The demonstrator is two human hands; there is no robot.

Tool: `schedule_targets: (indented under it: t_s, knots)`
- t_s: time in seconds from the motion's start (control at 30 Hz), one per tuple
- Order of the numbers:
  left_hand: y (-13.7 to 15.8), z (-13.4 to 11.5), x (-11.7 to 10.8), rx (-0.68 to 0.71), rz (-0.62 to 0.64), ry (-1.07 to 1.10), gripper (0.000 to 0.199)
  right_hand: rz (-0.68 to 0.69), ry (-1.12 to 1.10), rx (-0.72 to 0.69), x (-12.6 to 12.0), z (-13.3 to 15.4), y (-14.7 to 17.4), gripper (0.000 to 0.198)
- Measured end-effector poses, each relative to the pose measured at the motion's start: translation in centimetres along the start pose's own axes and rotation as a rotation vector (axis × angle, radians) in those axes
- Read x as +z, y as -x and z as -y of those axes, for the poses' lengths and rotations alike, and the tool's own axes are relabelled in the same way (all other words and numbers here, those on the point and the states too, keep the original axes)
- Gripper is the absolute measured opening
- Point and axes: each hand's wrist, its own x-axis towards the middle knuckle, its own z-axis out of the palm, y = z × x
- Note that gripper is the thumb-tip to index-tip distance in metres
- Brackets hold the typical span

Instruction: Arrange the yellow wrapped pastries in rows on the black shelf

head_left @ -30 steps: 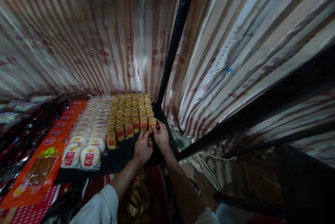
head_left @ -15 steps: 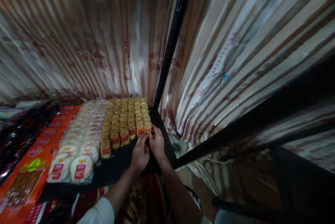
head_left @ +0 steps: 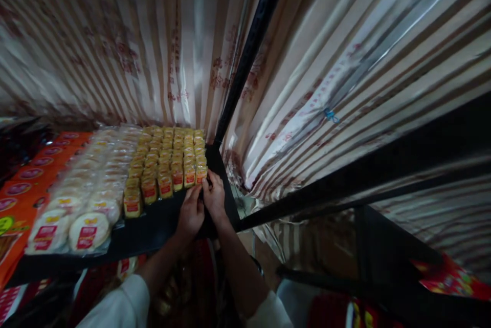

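Several rows of small yellow wrapped cakes with red labels stand on a black shelf. Both my hands are at the front of the rightmost row. My right hand has its bent fingers against the right side of the front wrapped cake. Thumb and fingers of my left hand are drawn together at that pack's lower front edge. The exact contact of the left fingertips is hard to see in the dim light.
Clear packs of round white cakes and orange snack packets lie to the left. A black upright post rises at the shelf's corner, before striped plastic curtains. A red packet lies at lower right.
The whole view has shifted, so the shelf sits further left and higher, and a red packet shows at lower right. My hands stay at the same front cake.
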Motion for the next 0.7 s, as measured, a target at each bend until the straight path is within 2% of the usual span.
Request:
schedule_targets:
  t_s: [0.23, 0.37, 0.47, 0.57, 0.63, 0.7]
  knots:
    - [1.3, -1.3, -0.6, -0.039, -0.048, 0.050, 0.042, 0.002, -0.183, 0.102, -0.1, -0.7, -0.3, 0.055]
    - [3.8, -2.1, -2.2, -0.018, -0.027, 0.098, 0.036, -0.075, -0.254, 0.117, -1.5, 1.1, 0.9, 0.051]
    - [7.0, -2.1, -3.6, -0.077, 0.018, 0.103, 0.032, -0.093, -0.324, 0.176, -2.7, 3.1, 4.2, 0.042]
    - [10.6, -1.3, -5.3, -0.190, 0.110, 0.109, 0.029, -0.022, -0.389, 0.161, -2.9, 4.3, 8.9, 0.032]
    - [12.9, -0.3, -6.6, -0.239, 0.125, 0.106, 0.031, 0.094, -0.361, 0.144, -2.4, 4.6, 12.0, 0.029]
    - [14.9, 1.0, -8.1, -0.295, 0.098, 0.063, 0.035, 0.267, -0.261, 0.124, -1.5, 4.7, 14.8, 0.026]
